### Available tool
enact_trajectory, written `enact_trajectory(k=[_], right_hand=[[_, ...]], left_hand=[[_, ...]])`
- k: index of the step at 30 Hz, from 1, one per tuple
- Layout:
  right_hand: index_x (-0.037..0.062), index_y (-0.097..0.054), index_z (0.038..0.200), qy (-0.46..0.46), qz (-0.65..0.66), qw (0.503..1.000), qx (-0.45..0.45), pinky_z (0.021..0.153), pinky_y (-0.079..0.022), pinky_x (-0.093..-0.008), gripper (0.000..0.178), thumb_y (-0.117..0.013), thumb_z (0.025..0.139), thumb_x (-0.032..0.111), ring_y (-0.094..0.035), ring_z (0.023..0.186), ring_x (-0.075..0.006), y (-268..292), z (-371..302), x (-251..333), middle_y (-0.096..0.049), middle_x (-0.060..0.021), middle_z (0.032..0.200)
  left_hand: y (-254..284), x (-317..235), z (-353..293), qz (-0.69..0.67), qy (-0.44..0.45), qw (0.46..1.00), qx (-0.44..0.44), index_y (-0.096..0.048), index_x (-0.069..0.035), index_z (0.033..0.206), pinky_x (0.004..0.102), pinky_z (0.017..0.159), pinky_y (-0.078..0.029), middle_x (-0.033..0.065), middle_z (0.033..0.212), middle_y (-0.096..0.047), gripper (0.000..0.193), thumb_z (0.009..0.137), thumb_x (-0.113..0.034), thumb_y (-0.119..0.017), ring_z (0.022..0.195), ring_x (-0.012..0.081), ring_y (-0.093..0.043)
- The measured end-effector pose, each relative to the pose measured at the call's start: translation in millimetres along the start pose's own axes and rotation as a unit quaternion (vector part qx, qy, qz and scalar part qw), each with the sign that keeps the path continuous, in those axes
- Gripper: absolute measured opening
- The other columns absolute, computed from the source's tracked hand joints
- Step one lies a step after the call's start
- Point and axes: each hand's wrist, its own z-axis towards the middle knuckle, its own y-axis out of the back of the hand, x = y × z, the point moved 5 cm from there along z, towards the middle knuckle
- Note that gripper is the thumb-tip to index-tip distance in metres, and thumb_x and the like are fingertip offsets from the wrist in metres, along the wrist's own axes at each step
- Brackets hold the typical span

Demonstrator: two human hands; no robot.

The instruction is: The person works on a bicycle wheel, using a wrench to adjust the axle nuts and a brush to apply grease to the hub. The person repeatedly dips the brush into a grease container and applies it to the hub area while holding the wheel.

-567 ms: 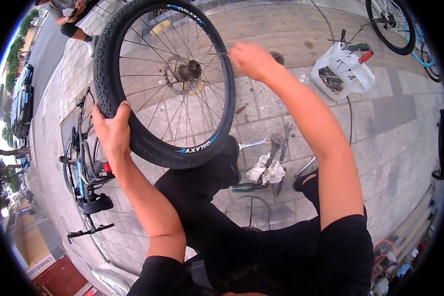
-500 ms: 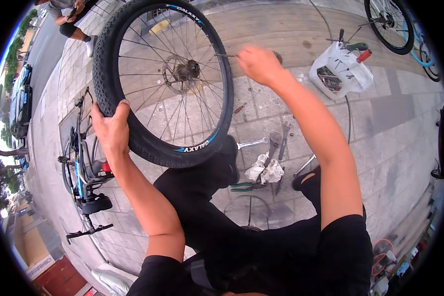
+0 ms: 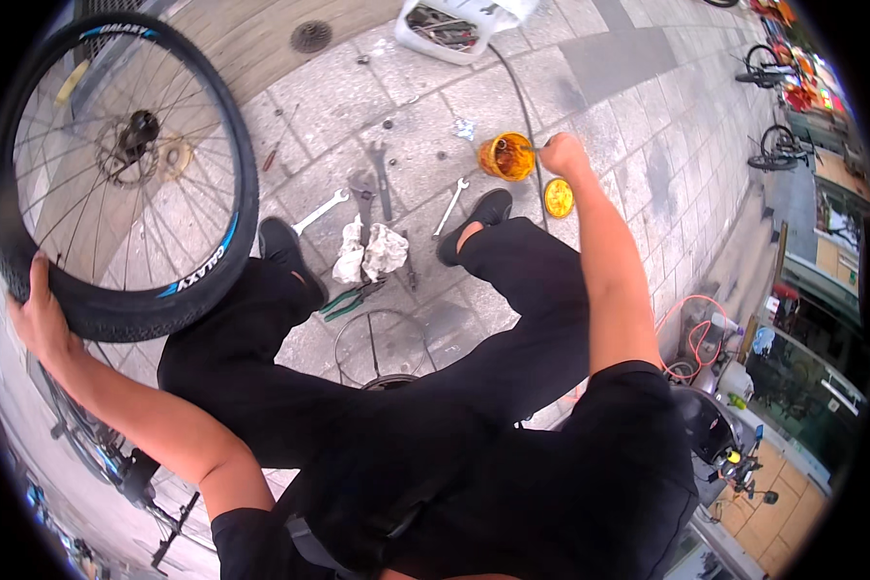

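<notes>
Wheel (image 3: 133, 143) at ten o'clock, left hand (image 3: 43, 314) grasping it; right hand (image 3: 564, 156) clenched (seemingly around a stick (image 3: 537, 149)) beside the tub (image 3: 506, 174) at one o'clock. A knock could tip that; a slack left grip could topple the wheel!

The head view looks from the person's own head, through the left of two wide fisheye lenses, steeply down past the black T-shirt (image 3: 541, 474) and black trousers (image 3: 237, 387) to the paving (image 3: 638, 135). It sits within arm's reach of the hands: the left hand (image 3: 43, 314) near the left rim, the right hand (image 3: 564, 157) above centre. The shopfront (image 3: 797, 387) curves along the right rim.
</notes>
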Motion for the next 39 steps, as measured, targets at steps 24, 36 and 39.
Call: enact_trajectory(k=[24, 36, 39], right_hand=[[0.0064, -0.073, 0.116, -0.067, 0.071, 0.993, 0.071, 0.102, -0.052, -0.0412, 0.036, -0.06, 0.09, 0.028, -0.066, 0.12, -0.0324, -90.0, 16.7, 17.3, -0.07, -0.0193, 0.123], [-0.003, -0.073, 0.111, -0.159, 0.241, 0.955, 0.066, 0.098, -0.053, -0.0426, 0.039, -0.059, 0.084, 0.021, -0.066, 0.118, -0.0372, -118.5, 43.9, 5.8, -0.069, -0.025, 0.121], [-0.0078, -0.071, 0.108, -0.184, 0.293, 0.937, 0.041, 0.094, -0.053, -0.0419, 0.037, -0.059, 0.082, 0.016, -0.067, 0.113, -0.039, -124.4, 44.1, 5.2, -0.07, -0.0271, 0.115]], left_hand=[[-29.8, -69.8, -22.7, 0.119, -0.067, 0.99, -0.025, -0.057, 0.009, 0.136, 0.0343, 0.092, -0.053, 0.0157, 0.129, -0.064, 0.073, 0.081, -0.03, -0.084, 0.108, 0.0245, -0.065], [-27.9, -66.9, -17.5, 0.129, -0.06, 0.989, -0.03, -0.051, 0.01, 0.14, 0.0349, 0.09, -0.056, 0.0185, 0.129, -0.063, 0.075, 0.083, -0.028, -0.082, 0.107, 0.0259, -0.066], [-32.2, -70.1, -25.4, 0.117, -0.066, 0.991, -0.029, -0.051, 0.01, 0.14, 0.0344, 0.088, -0.056, 0.0181, 0.128, -0.064, 0.074, 0.083, -0.027, -0.082, 0.105, 0.0252, -0.066]])
